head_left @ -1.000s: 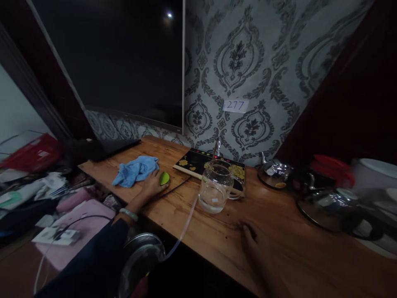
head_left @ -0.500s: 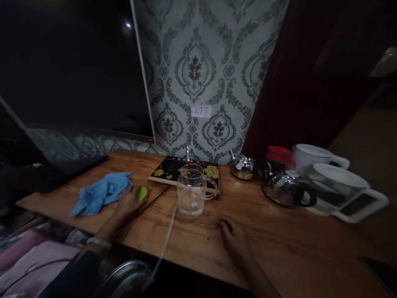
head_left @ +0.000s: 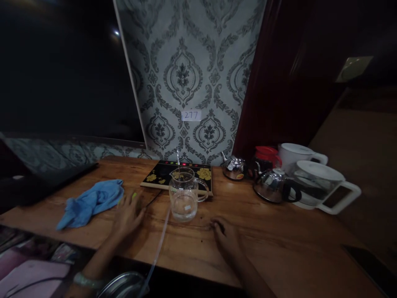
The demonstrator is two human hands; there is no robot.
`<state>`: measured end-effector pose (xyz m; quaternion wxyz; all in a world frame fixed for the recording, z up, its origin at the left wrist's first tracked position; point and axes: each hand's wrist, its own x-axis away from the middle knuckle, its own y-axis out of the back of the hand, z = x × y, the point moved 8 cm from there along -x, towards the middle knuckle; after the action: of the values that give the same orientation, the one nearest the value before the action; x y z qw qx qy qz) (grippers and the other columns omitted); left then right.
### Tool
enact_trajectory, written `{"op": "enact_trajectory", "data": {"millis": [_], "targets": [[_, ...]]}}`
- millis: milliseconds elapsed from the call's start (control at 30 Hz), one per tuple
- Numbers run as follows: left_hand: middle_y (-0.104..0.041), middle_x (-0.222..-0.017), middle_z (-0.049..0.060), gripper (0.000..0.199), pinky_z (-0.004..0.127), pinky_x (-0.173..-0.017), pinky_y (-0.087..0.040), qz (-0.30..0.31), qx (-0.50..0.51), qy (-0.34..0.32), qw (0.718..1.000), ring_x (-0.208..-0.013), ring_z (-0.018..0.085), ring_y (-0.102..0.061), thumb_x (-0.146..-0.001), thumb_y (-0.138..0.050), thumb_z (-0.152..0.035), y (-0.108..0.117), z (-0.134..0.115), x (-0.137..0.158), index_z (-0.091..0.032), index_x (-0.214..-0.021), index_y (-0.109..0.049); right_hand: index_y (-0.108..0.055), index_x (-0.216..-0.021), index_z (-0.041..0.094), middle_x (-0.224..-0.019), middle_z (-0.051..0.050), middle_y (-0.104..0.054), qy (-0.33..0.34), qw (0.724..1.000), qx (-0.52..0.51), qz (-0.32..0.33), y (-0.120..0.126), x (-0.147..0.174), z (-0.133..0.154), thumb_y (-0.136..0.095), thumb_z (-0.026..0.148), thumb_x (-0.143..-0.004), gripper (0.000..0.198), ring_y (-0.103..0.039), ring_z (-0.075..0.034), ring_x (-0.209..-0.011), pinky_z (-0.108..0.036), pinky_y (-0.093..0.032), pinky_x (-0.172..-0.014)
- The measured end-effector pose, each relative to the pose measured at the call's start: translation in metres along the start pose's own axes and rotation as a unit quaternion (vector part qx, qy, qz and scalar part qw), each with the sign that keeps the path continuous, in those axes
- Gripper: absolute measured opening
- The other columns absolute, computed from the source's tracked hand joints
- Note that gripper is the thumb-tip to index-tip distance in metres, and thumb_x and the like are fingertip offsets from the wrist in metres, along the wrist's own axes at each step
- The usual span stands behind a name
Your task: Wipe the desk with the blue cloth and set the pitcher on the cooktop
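A dark screen [head_left: 62,74] fills the wall at ten o'clock, grey damask wallpaper [head_left: 182,54] runs on through twelve with a card [head_left: 191,115] reading 277, and a dark red panel [head_left: 263,82] takes over toward one. Below lies a brown wood-grain tabletop [head_left: 279,252], dimly lit. Reading the clock around the glass jug [head_left: 183,203], twelve toward the wall: a crumpled blue cloth [head_left: 91,203] lies at nine, and nearer in, between eight and nine, is the left hand [head_left: 125,213]. Its fingers are spread and reach forward, palm down; bits of a yellow-green object [head_left: 134,195] show at the fingertips, touching them, though whether it is gripped I can't make out. A clear tube [head_left: 160,242] runs from beside the jug's base toward seven, over the table edge. The jug itself stands upright, mid-table, clear liquid low inside, handle toward three. A black hob [head_left: 164,170] with gold flowers and a lit red light sits at twelve. At four, the right hand [head_left: 228,236] rests near the jug, apart from it, fingers loosely curled, a gap beside the thumb, nothing visible in them. Around two to three stand a small steel kettle [head_left: 234,167], a red vessel [head_left: 267,154], a larger steel kettle [head_left: 269,186] and two white-lidded pitchers [head_left: 319,170].
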<state>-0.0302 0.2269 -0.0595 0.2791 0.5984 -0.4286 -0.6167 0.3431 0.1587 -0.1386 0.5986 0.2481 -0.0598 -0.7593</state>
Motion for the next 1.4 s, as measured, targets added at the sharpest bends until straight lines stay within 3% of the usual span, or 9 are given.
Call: {"op": "enact_trajectory", "data": {"millis": [200, 400, 533, 733, 900, 1133, 1267, 1400], "targets": [[-0.056, -0.135, 0.012, 0.052, 0.047, -0.106, -0.042, -0.003, 0.183, -0.041, 0.982, -0.126, 0.029, -0.051, -0.087, -0.046, -0.044, -0.014, -0.045, 0.031, -0.019, -0.132, -0.051, -0.073, -0.092, 0.02, -0.094, -0.008, -0.073, 0.004, 1.0, -0.001, -0.009, 0.001, -0.003, -0.001, -0.046, 0.032, -0.083, 0.03, -0.067, -0.025, -0.088, -0.035, -0.053, -0.08], [-0.064, -0.127, 0.011, 0.053, 0.05, -0.105, -0.044, 0.027, 0.256, -0.007, 0.966, -0.12, 0.031, -0.058, -0.083, -0.051, -0.052, -0.038, -0.04, 0.046, -0.02, -0.124, -0.059, -0.072, -0.092, 0.019, -0.094, -0.008, -0.073, -0.016, 1.0, -0.014, -0.004, -0.002, -0.006, -0.009, -0.047, 0.034, -0.081, 0.031, -0.067, -0.025, -0.088, -0.035, -0.053, -0.08], [-0.059, -0.135, 0.012, 0.056, 0.05, -0.11, -0.039, 0.049, 0.312, 0.04, 0.948, -0.127, 0.029, -0.052, -0.085, -0.048, -0.053, -0.043, -0.035, 0.05, -0.019, -0.128, -0.057, -0.07, -0.092, 0.018, -0.092, -0.011, -0.072, -0.042, 0.996, -0.083, 0.007, -0.005, -0.017, -0.018, -0.053, 0.046, -0.078, 0.036, -0.067, -0.026, -0.089, -0.038, -0.053, -0.082], [-0.049, -0.146, 0.009, 0.059, 0.054, -0.116, -0.027, 0.096, 0.346, 0.064, 0.931, -0.138, 0.028, -0.04, -0.088, -0.046, -0.052, -0.037, -0.04, 0.051, -0.022, -0.139, -0.048, -0.054, -0.129, 0.021, -0.127, -0.014, -0.061, -0.048, 0.969, -0.241, 0.033, -0.016, -0.048, -0.004, -0.068, 0.058, -0.072, 0.07, -0.058, -0.029, -0.117, -0.045, -0.048, -0.097], [-0.045, -0.149, 0.008, 0.062, 0.052, -0.118, -0.026, 0.116, 0.376, 0.037, 0.919, -0.141, 0.028, -0.036, -0.087, -0.051, -0.052, -0.033, -0.053, 0.038, -0.025, -0.142, -0.045, -0.051, -0.133, 0.029, -0.137, -0.007, -0.054, -0.008, 0.949, -0.301, 0.09, -0.043, -0.059, 0.021, -0.068, 0.066, -0.072, 0.073, -0.049, -0.027, -0.128, -0.045, -0.04, -0.107], [-0.039, -0.152, 0.013, 0.089, 0.048, -0.116, -0.031, 0.141, 0.45, -0.02, 0.881, -0.141, 0.03, -0.035, -0.078, -0.06, -0.064, -0.052, -0.08, -0.009, -0.02, -0.15, -0.032, -0.058, -0.125, 0.027, -0.135, -0.007, -0.056, -0.002, 0.935, -0.332, 0.125, -0.061, -0.057, 0.036, -0.065, 0.067, -0.075, 0.065, -0.05, -0.028, -0.127, -0.045, -0.039, -0.108], [-0.046, -0.148, 0.013, 0.088, 0.051, -0.117, -0.028, 0.164, 0.451, -0.058, 0.875, -0.14, 0.033, -0.036, -0.071, -0.065, -0.066, -0.057, -0.095, -0.021, -0.021, -0.144, -0.043, -0.059, -0.125, 0.025, -0.135, -0.008, -0.056, -0.017, 0.935, -0.326, 0.141, -0.066, -0.057, 0.033, -0.067, 0.066, -0.075, 0.065, -0.05, -0.029, -0.127, -0.046, -0.04, -0.107], [-0.049, -0.145, 0.013, 0.084, 0.052, -0.115, -0.031, 0.163, 0.447, -0.042, 0.878, -0.137, 0.035, -0.04, -0.07, -0.068, -0.063, -0.057, -0.102, -0.018, -0.021, -0.14, -0.048, -0.055, -0.131, 0.025, -0.136, -0.008, -0.055, -0.011, 0.935, -0.324, 0.143, -0.071, -0.06, 0.028, -0.067, 0.062, -0.077, 0.066, -0.051, -0.029, -0.126, -0.045, -0.042, -0.106]]}}
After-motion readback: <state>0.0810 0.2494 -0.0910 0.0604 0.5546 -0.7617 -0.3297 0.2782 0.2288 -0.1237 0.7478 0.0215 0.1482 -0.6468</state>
